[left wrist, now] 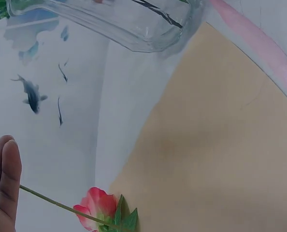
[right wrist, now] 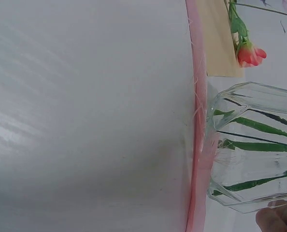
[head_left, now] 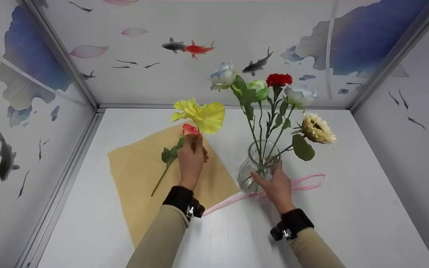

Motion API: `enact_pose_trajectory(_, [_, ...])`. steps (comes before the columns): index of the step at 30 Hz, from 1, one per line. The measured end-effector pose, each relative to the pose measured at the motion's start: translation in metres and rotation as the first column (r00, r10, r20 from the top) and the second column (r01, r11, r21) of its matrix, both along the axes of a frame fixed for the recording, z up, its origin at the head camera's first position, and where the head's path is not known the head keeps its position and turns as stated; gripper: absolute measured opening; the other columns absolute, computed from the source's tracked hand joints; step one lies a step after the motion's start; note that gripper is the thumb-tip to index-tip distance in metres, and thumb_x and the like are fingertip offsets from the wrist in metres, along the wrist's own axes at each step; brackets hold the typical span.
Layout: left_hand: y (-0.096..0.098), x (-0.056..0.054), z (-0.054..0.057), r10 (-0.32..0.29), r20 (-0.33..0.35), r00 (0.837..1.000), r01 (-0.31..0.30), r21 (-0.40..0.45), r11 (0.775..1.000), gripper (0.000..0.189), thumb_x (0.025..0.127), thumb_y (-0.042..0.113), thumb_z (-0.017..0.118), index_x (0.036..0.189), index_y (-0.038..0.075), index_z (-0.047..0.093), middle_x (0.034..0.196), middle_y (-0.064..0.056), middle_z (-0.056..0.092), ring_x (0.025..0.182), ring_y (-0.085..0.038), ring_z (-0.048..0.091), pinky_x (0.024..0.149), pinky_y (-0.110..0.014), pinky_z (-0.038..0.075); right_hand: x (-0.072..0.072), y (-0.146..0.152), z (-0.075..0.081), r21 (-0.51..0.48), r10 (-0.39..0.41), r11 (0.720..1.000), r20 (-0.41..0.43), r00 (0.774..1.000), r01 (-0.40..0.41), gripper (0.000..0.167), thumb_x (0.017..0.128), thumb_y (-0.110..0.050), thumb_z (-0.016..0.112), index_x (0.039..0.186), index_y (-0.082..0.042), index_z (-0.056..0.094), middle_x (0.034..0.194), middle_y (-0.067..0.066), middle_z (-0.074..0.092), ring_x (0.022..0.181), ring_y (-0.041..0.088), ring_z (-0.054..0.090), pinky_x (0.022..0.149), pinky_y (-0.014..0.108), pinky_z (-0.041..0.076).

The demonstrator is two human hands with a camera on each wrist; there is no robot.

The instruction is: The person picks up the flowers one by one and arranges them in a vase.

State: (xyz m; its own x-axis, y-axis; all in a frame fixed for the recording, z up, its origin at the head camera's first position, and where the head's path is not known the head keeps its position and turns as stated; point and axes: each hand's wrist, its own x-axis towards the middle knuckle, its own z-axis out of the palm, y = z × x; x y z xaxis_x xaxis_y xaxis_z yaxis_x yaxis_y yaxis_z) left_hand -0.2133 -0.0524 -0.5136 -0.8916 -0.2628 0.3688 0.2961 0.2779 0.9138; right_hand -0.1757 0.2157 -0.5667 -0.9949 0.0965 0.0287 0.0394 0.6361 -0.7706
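Note:
My left hand [head_left: 192,158] pinches the thin stem of a yellow flower [head_left: 201,115], whose bloom is above the fingertips. Beyond that hand a pink-red rose [head_left: 190,129] with a leafy stem lies on the brown paper [head_left: 143,163]; the left wrist view shows the yellow flower's stem crossing in front of the rose [left wrist: 96,205]. With thumb and fingers, my right hand [head_left: 277,184] grips the side of a clear glass vase [head_left: 250,175]. Inside it stand several flowers, among them a red carnation [head_left: 279,79], a cream sunflower [head_left: 317,128] and pale blue blooms [head_left: 223,75].
A pink ribbon [head_left: 229,202] runs across the white table [head_left: 237,238], passing by the vase base and looping out to the right [head_left: 311,182]. Printed walls with fish and lotus pictures enclose the table at the back and both sides.

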Motion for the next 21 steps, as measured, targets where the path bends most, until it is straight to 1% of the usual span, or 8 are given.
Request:
enact_pose_trajectory(3, [0.003,0.002,0.002,-0.008,-0.068,0.998,0.007,-0.02,1.0,0.016,0.108,0.021,0.054,0.108,0.005,0.059,0.064,-0.005,0.06,0.05,-0.016,0.06,0.049,-0.028,0.054,0.0,0.0,0.0,0.003,-0.001,1.0,-0.01,1.0,0.002,0.098,0.083,-0.056,0.08,0.149,0.0,0.033,0.144,0.029,0.055,0.13,0.047,0.055,0.106,0.056,0.045])
enact_pose_trajectory(6, [0.007,0.003,0.002,-0.032,-0.135,0.99,0.027,-0.043,0.999,0.012,0.108,0.018,0.053,0.107,0.007,0.058,0.064,-0.004,0.06,0.05,-0.015,0.059,0.048,-0.027,0.053,0.0,0.0,-0.001,0.005,-0.005,1.0,-0.02,1.0,0.005,0.096,0.083,-0.055,0.081,0.147,0.0,0.035,0.142,0.029,0.056,0.127,0.048,0.056,0.104,0.056,0.045])
enact_pose_trajectory(8, [0.009,0.004,0.002,-0.057,-0.166,0.985,0.05,-0.046,0.998,0.009,0.108,0.014,0.053,0.105,0.008,0.058,0.064,-0.005,0.06,0.05,-0.015,0.059,0.048,-0.027,0.052,0.0,0.0,-0.001,0.007,-0.008,1.0,-0.027,1.0,0.008,0.095,0.083,-0.054,0.081,0.146,0.0,0.036,0.14,0.03,0.057,0.126,0.048,0.057,0.104,0.056,0.046])
enact_pose_trajectory(10, [0.011,0.006,0.003,-0.082,-0.183,0.98,0.076,-0.04,0.996,0.009,0.108,0.011,0.05,0.103,0.007,0.057,0.065,-0.006,0.06,0.05,-0.016,0.059,0.048,-0.027,0.052,0.0,0.0,0.0,0.014,-0.006,1.0,-0.034,0.999,0.006,0.094,0.083,-0.053,0.081,0.146,0.0,0.036,0.14,0.03,0.057,0.125,0.048,0.057,0.103,0.056,0.046])
enact_pose_trajectory(13, [0.014,0.009,0.006,-0.123,-0.175,0.977,0.123,-0.01,0.992,0.01,0.108,0.008,0.047,0.106,0.007,0.056,0.067,-0.008,0.06,0.052,-0.019,0.06,0.049,-0.028,0.052,0.0,-0.001,-0.001,0.012,-0.007,1.0,-0.04,0.999,0.007,0.093,0.083,-0.052,0.082,0.146,-0.001,0.036,0.139,0.03,0.057,0.124,0.048,0.058,0.103,0.056,0.046])
enact_pose_trajectory(17, [0.018,0.013,0.013,-0.177,-0.151,0.973,0.183,0.028,0.983,0.016,0.108,0.008,0.044,0.12,0.007,0.055,0.069,-0.01,0.061,0.053,-0.023,0.06,0.051,-0.03,0.053,0.001,-0.001,-0.001,-0.002,-0.009,1.0,-0.036,0.999,0.008,0.094,0.082,-0.052,0.082,0.147,-0.002,0.036,0.14,0.03,0.057,0.125,0.047,0.058,0.104,0.055,0.046])
enact_pose_trajectory(18, [0.02,0.014,0.016,-0.183,-0.146,0.972,0.189,0.034,0.981,0.017,0.108,0.009,0.044,0.12,0.006,0.055,0.069,-0.01,0.062,0.054,-0.023,0.061,0.052,-0.03,0.054,0.001,-0.001,-0.001,-0.002,-0.007,1.0,-0.036,0.999,0.007,0.093,0.082,-0.052,0.082,0.146,-0.002,0.036,0.14,0.03,0.057,0.125,0.047,0.058,0.104,0.055,0.046])
enact_pose_trajectory(21, [0.024,0.017,0.026,-0.183,-0.129,0.975,0.192,0.062,0.979,0.013,0.107,0.01,0.045,0.112,0.006,0.056,0.069,-0.009,0.064,0.053,-0.022,0.062,0.051,-0.032,0.055,0.0,0.0,-0.002,-0.004,-0.001,1.0,-0.036,0.999,0.001,0.092,0.083,-0.053,0.081,0.146,-0.002,0.037,0.14,0.028,0.058,0.126,0.046,0.058,0.105,0.055,0.046])
